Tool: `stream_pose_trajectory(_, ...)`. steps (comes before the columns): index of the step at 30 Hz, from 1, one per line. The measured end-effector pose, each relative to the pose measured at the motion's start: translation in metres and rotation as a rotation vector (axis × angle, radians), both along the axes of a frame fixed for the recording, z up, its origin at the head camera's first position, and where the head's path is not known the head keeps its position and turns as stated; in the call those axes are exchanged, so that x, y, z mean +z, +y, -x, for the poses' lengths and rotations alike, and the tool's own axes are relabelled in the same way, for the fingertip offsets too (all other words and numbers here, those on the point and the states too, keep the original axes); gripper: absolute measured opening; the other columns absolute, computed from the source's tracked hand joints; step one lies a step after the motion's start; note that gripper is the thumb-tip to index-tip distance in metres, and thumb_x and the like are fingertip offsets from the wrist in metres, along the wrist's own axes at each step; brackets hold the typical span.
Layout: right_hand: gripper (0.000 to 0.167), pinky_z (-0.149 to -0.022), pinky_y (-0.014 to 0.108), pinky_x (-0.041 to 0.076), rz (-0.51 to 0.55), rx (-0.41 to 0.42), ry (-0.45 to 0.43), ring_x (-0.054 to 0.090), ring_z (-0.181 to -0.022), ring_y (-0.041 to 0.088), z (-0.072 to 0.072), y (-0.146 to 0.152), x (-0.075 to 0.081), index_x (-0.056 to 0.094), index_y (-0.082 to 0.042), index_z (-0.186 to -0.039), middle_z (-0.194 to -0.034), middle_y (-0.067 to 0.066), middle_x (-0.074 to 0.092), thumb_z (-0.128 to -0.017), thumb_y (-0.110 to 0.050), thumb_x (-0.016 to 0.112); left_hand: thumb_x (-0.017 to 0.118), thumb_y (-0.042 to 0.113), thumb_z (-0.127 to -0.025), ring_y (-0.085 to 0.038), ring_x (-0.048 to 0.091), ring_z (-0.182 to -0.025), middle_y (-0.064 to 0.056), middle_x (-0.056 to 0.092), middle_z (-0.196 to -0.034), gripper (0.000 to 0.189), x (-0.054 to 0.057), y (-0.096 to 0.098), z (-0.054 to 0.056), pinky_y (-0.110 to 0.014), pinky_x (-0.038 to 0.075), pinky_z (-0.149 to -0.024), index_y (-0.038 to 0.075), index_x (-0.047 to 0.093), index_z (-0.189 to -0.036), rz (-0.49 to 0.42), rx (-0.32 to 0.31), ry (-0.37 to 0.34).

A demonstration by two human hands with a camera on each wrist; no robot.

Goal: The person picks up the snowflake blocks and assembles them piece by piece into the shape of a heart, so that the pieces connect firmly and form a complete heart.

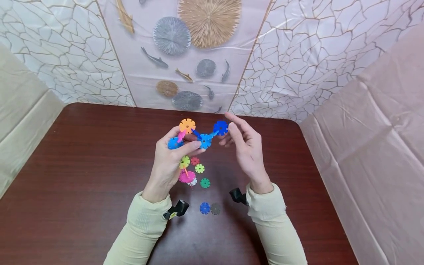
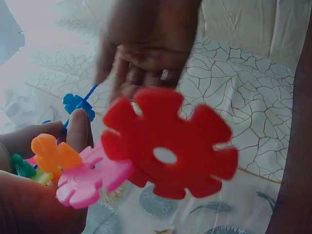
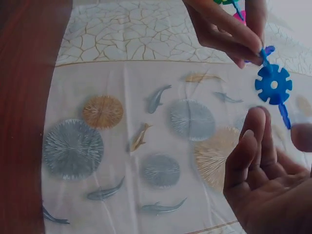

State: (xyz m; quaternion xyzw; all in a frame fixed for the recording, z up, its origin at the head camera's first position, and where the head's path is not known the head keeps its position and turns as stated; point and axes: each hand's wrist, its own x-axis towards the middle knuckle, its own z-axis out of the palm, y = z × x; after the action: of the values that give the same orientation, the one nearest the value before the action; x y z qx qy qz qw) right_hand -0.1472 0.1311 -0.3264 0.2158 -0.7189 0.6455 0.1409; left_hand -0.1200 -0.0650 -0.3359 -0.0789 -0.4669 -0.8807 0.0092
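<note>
My left hand (image 1: 169,158) pinches a chain of interlocking notched plastic discs, its thumb on a light blue disc (image 1: 206,141). Up from the hand stand an orange disc (image 1: 187,126) and a pink one (image 1: 181,136), with another blue disc (image 1: 175,143) beside them. A dark blue disc (image 1: 221,127) forms the chain's right end. In the left wrist view, a red disc (image 2: 170,141) hangs large on the near end, joined to a pink disc (image 2: 92,178). My right hand (image 1: 248,151) is beside the dark blue disc, thumb tip right at its edge, other fingers loosely spread.
Below the hands on the dark brown table (image 1: 82,176) lie loose discs: red (image 1: 195,161), yellow-green (image 1: 200,168), green (image 1: 205,183), blue (image 1: 205,208) and grey (image 1: 215,208). A pink disc (image 1: 187,176) shows under the left hand. A patterned sheet (image 1: 205,77) stands behind the table.
</note>
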Motion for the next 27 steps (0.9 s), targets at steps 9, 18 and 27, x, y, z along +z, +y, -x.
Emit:
stream_pose_trajectory(9,0.034,-0.072,0.032,0.053,-0.784,0.137,-0.352,0.059,-0.081,0.016,0.011,-0.005,-0.060,0.066,-0.008,-0.115,-0.096,0.002,0.065,-0.089,-0.030,0.072,0.060,0.000,-0.093,-0.028,0.072,-0.081,-0.008,0.063,-0.086,0.026,-0.002,-0.006,0.003,-0.046,0.051,-0.094,-0.004,0.054,-0.118,-0.141,-0.048,-0.045)
stream_pose_trajectory(18,0.041,-0.073,0.031,0.051,-1.261,0.198,-0.399,0.053,-0.079,0.014,0.007,-0.017,-0.096,0.067,-0.012,-0.105,-0.094,-0.001,0.060,-0.075,-0.033,0.084,0.051,0.001,-0.097,-0.035,0.067,-0.103,-0.014,0.065,-0.103,0.046,0.001,-0.009,0.004,-0.054,0.042,-0.102,0.003,0.032,-0.139,-0.313,-0.157,-0.016)
stream_pose_trajectory(27,0.027,-0.065,0.029,0.050,-1.241,0.206,-0.371,0.055,-0.069,0.010,0.010,-0.018,-0.106,0.067,-0.013,-0.101,-0.079,-0.007,0.059,-0.081,-0.026,0.080,0.039,0.005,-0.099,-0.042,0.045,-0.131,-0.027,0.040,-0.146,0.028,0.001,-0.012,0.008,-0.055,0.035,-0.108,-0.007,0.053,-0.119,-0.384,-0.329,0.100)
